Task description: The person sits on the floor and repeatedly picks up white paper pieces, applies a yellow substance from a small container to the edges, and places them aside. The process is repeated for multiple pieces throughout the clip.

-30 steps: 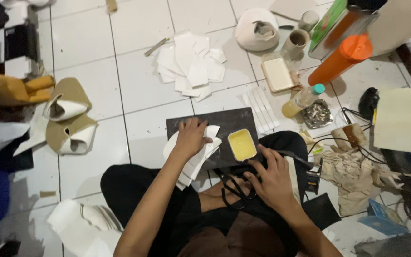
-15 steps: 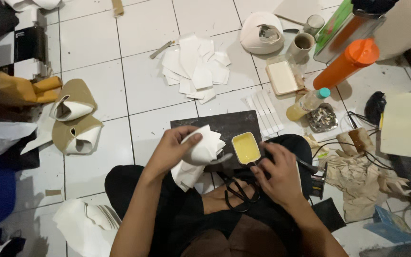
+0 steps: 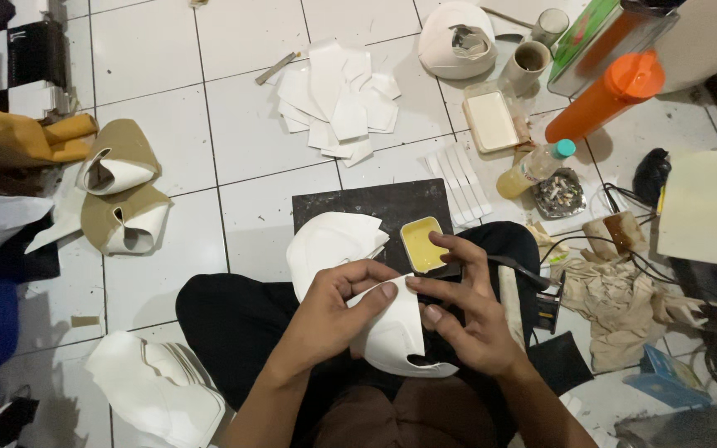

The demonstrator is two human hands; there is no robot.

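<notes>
The likeliest slip, as I judge it, is at the small tin of yellow glue (image 3: 421, 245): it sits at the near right corner of the dark work board (image 3: 375, 207), just beyond the knuckles of the right hand (image 3: 468, 314), and a careless turn of the wrist could tip it or drag the white cut piece (image 3: 396, 332) through it — smearing the face that should stay clean. The piece is thin and curved, held in mid-air over the person's lap above the floor, so it could also crease if the fingers squeeze too hard, or slide free where only fingertips bear on it.

The left hand (image 3: 338, 309) is curled, thumb and forefinger pressed together on the upper edge of the white cut piece, the other fingers folded behind it. The right hand is half open, its fingers bent and spread along the right edge of the same piece, the thumb meeting the left thumb at the top. A stack of similar white pieces (image 3: 329, 245) lies on the board's near left corner — just behind the left hand.
</notes>
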